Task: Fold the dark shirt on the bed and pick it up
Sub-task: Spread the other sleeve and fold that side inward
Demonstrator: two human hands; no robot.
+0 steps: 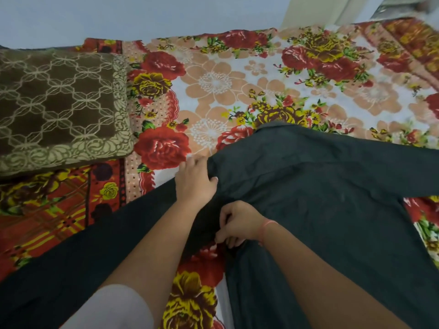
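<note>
The dark shirt [320, 198] lies spread on the floral bedsheet, collar toward the far side, one sleeve running off to the right and the other stretching down to the lower left. My left hand [194, 180] grips the shirt's left shoulder edge, thumb on top of the cloth. My right hand [237, 224] pinches the shirt's left side edge just below the armpit, fingers curled under the fabric. A red thread circles my right wrist.
A brown patterned pillow [59, 108] sits at the left of the bed. The floral bedsheet [261, 74] stretches bare toward the far wall. A pale wall and a doorframe [316, 10] stand beyond the bed.
</note>
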